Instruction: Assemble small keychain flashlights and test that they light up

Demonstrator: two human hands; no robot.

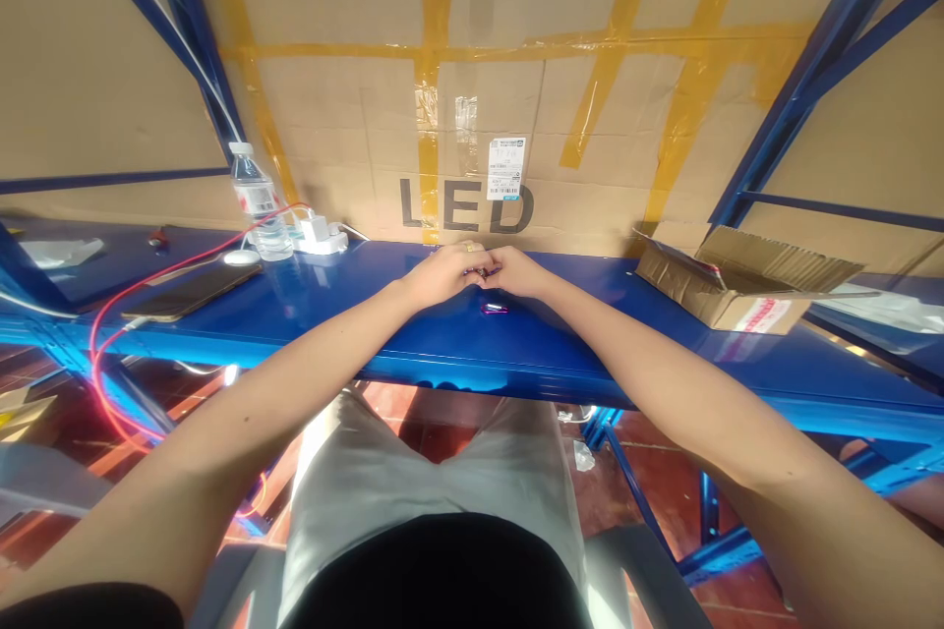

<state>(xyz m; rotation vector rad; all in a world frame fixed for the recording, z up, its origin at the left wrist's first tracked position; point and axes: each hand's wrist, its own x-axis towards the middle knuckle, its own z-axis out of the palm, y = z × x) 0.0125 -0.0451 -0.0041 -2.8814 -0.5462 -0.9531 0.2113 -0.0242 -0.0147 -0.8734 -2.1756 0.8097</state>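
My left hand (444,272) and my right hand (516,272) meet at the middle of the blue metal shelf (354,314), fingers curled and pressed together around a tiny item I cannot make out. A ring shows on my left hand. A small purple shiny piece (494,308) lies on the shelf just below my hands, untouched.
A cardboard sheet marked LED (472,206) stands behind the hands. A water bottle (255,201), a white charger (321,234), a red cable (125,300) and a dark phone (193,290) sit to the left. An open cardboard box (737,280) lies to the right.
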